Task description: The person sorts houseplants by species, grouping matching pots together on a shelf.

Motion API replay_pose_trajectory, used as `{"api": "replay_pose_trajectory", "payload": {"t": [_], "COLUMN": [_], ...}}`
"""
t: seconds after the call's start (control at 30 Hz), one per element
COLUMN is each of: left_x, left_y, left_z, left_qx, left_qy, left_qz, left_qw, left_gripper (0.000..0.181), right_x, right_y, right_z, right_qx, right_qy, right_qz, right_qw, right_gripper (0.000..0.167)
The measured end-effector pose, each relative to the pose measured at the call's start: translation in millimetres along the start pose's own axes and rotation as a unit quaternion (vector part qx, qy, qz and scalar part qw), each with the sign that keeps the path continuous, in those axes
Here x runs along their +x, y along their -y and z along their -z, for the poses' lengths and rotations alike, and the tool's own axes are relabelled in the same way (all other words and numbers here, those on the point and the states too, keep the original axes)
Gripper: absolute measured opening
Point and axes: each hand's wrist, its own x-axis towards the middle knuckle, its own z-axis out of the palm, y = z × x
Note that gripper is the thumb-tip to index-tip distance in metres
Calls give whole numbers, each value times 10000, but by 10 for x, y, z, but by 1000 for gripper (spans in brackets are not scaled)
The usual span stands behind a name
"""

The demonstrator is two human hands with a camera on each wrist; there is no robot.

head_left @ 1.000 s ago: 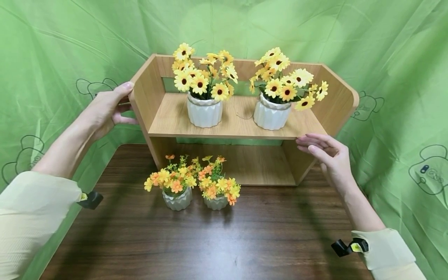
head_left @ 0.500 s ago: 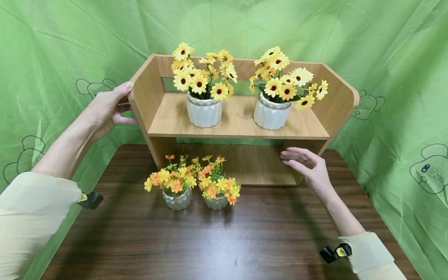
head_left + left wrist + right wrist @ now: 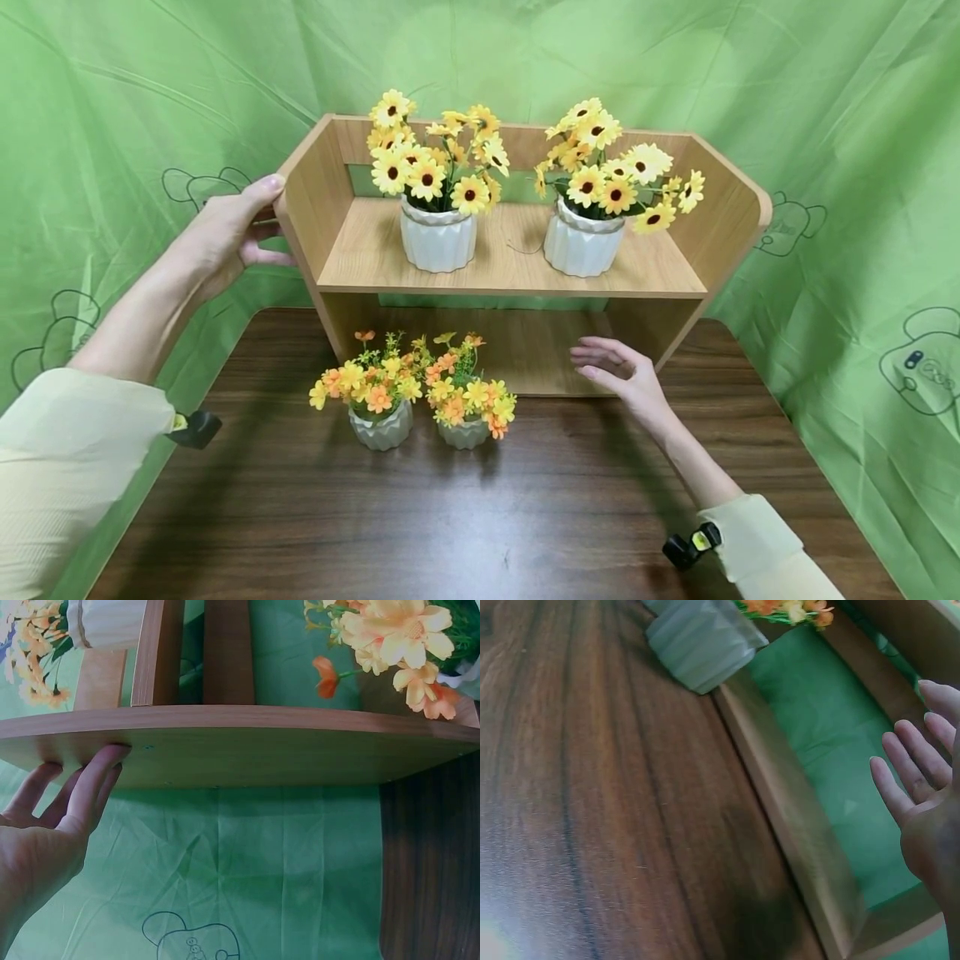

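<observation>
A two-tier wooden shelf [image 3: 510,285] stands on the dark table. My left hand [image 3: 228,229] touches the outer face of its left side panel near the front edge, fingers extended, as the left wrist view [image 3: 67,802] also shows. My right hand [image 3: 626,375] hovers before the lower tier, fingers spread and slightly bent, holding nothing. Two pots of orange-and-yellow flowers, the left pot [image 3: 381,427] and right pot [image 3: 463,433], stand on the table before the shelf. On the upper tier sit two white pots of yellow daisies, left [image 3: 438,242] and right [image 3: 583,243].
Green cloth [image 3: 862,208] with bear outlines hangs behind and at both sides. The brown wooden table [image 3: 480,525] reaches toward me, with a bright glare spot on it. Each wrist wears a small black camera, the right camera [image 3: 690,546] showing well.
My right hand has moved from the upper board's right front edge down and left, to in front of the lower tier. The left hand and the flower pots stay where they were.
</observation>
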Motion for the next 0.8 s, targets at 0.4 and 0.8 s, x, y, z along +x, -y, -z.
{"api": "replay_pose_trajectory", "payload": {"t": [0.4,0.8], "left_x": [11,-6], "left_y": [5,8], "left_z": [-9,5], "left_qx": [-17,-117], "left_qy": [28,28], "left_qz": [4,-32], "left_qw": [10000,9999], "left_gripper": [71,68], "right_x": [6,107], "right_y": [-198,-278], "right_z": [-220,-488], "right_qx": [-246,-37], "right_qy": [413,941], "right_qz": [-255,-337], "right_qw": [9985,9950], "right_gripper": [48,61]}}
